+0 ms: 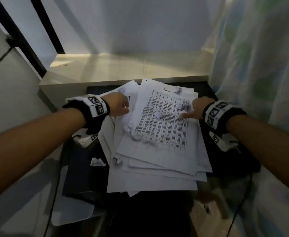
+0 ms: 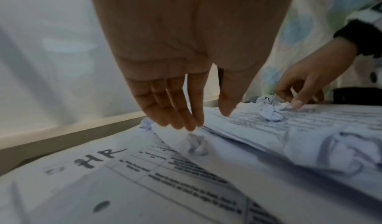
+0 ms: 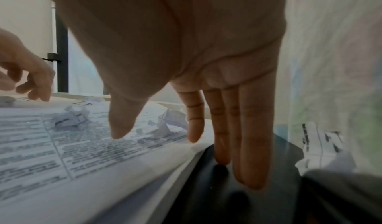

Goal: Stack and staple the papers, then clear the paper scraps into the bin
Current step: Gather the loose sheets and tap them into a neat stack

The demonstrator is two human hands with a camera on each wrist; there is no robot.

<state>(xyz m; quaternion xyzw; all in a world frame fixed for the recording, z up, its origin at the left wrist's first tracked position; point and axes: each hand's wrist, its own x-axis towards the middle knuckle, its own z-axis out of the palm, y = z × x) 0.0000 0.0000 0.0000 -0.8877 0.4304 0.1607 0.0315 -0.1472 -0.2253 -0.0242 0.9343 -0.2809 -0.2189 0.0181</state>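
Observation:
A loose, skewed pile of printed papers lies on a dark table. Several crumpled paper scraps sit on it, one mid-page and one by the right edge; another scrap lies on the table at the left. My left hand is at the pile's left edge, its straight fingers touching a sheet's edge and the thumb over the top page. My right hand is at the right edge with the thumb above the page and the fingers pointing down beside the stack. No stapler is in view.
A pale ledge runs behind the table, below a window. A light patterned curtain hangs close on the right. A black cable runs down the left. A translucent object and a brownish object are blurred near the front.

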